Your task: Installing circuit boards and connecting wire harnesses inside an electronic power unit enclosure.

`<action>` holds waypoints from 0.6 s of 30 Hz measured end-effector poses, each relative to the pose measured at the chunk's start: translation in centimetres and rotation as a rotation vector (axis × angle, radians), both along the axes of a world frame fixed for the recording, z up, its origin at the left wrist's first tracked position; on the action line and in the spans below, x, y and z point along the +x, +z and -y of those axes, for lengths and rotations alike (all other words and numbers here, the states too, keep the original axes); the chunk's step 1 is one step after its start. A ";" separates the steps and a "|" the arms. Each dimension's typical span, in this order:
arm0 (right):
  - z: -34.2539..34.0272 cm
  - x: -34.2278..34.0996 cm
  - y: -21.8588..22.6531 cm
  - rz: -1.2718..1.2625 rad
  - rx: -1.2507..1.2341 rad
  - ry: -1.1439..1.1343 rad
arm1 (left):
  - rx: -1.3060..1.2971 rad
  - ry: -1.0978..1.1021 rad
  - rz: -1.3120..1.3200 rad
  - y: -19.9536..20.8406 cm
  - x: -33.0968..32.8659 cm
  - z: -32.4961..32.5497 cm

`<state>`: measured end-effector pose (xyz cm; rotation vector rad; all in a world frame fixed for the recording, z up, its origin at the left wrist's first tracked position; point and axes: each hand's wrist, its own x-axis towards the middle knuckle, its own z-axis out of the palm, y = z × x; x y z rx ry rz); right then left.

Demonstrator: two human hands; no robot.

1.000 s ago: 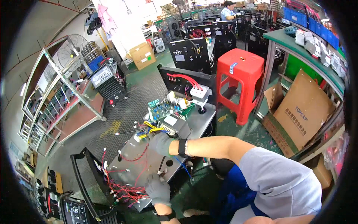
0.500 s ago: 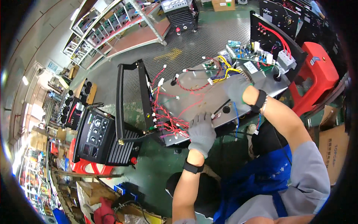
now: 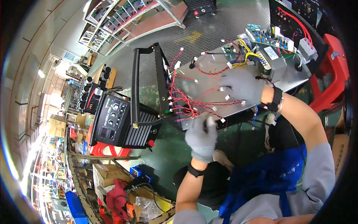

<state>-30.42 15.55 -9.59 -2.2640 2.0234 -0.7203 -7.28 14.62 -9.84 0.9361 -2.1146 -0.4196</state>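
Observation:
My left hand (image 3: 202, 136), in a grey glove, is at the near edge of a metal chassis plate (image 3: 209, 98). Its fingers are loosely curled and apart, with nothing visible between them. My gloved right hand (image 3: 242, 87) reaches leftward over the plate, fingers stretched out beside a small white connector (image 3: 225, 89). Whether it touches that connector I cannot tell. A bundle of red wires (image 3: 190, 100) with white plugs fans rightward from the black front panel (image 3: 161, 80), which has a handle frame (image 3: 136, 87). Yellow wires (image 3: 250, 56) and a circuit board (image 3: 271, 39) lie beyond my right hand.
A finished-looking black machine (image 3: 119, 121) with knobs stands at the left on a red stool. Another red stool (image 3: 332, 74) is at the right. Shelving (image 3: 123, 22) stands at the back left. Boxes and a cable crowd the lower left.
My right hand has moved left, away from the yellow wires, to over the middle of the plate. My left hand has drawn back to the near edge. Red wires now spread farther right.

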 end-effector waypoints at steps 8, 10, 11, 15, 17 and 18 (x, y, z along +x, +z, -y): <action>2.0 1.6 -0.4 0.403 0.449 0.177 | 0.613 -0.088 -0.216 -0.4 1.3 1.5; 1.4 3.1 0.3 0.286 0.162 0.340 | 0.666 -0.179 -0.420 0.3 0.9 1.8; 1.2 3.5 0.4 0.281 0.164 0.347 | 0.738 -0.190 -0.471 0.6 0.5 1.7; 0.7 3.7 2.5 0.518 0.380 0.360 | 0.976 -0.266 -0.621 0.6 -0.3 2.5; 0.4 4.2 2.8 1.037 0.474 0.593 | 1.021 -0.313 -0.633 0.6 0.5 2.8; 0.1 4.4 2.9 1.035 0.472 0.594 | 1.080 -0.377 -0.637 0.7 0.7 2.8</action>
